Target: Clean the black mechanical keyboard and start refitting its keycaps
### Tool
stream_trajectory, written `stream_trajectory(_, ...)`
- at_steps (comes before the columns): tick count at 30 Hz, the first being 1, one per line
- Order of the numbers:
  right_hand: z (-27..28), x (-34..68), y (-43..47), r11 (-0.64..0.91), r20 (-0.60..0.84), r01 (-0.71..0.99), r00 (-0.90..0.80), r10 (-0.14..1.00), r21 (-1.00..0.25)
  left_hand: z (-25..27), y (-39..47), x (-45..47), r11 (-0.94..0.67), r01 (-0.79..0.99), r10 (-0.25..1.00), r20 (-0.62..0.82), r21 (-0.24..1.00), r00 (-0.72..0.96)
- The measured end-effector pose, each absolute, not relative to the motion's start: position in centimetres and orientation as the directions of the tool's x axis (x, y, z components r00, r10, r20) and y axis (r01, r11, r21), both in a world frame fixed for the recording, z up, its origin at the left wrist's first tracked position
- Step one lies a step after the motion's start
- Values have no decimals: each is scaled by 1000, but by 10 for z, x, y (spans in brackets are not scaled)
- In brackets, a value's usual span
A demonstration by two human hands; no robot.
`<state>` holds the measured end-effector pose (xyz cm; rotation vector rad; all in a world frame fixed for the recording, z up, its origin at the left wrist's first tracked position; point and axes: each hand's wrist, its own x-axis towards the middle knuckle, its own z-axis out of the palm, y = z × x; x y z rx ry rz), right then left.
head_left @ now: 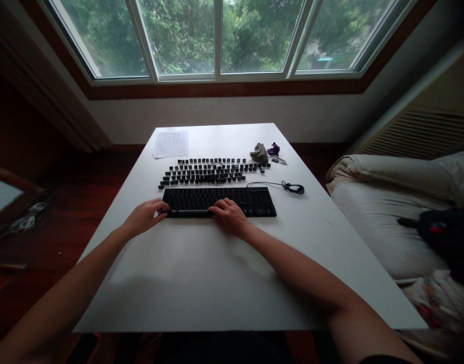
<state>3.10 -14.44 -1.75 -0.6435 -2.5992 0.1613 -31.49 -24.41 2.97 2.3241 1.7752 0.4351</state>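
Keyboard lies crosswise on the tabletop, long axis left to right; the left hand's bent fingers meet its near-left corner, the right hand's its near edge around mid-length. Whether either grips, I cannot tell.

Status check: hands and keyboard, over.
Left bare hand at left front corner of black rectangular keyboard. Right bare hand on its front edge, near middle. Small black keycaps in rows beyond; nothing visibly blocking hands.
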Motion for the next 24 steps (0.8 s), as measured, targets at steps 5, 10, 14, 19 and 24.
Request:
stream_trajectory(5, -17, 32, -145, 884, 402, 412, -788, 467, -221, 30, -241, -315, -266, 913, 963, 116, 310, 242)
stream_trajectory(10, -18, 31, -146, 881, 398, 409, -787, 472, -236, 29, -243, -314, -289, 912, 957, 104, 292, 270)
stream_trajectory(14, -18, 31, -147, 880, 394, 407, -787, 474, -245, 31, -244, -313, -304, 923, 952, 101, 236, 288)
stream_trajectory(19, -19, 31, -147, 879, 400, 417, -783, 476, -231, 24, -246, -312, -322, 915, 946, 113, 245, 302)
stream_trajectory(24, -18, 32, -146, 880, 392, 418, -788, 475, -227, 0, -264, -307, -252, 920, 933, 328, 300, 148)
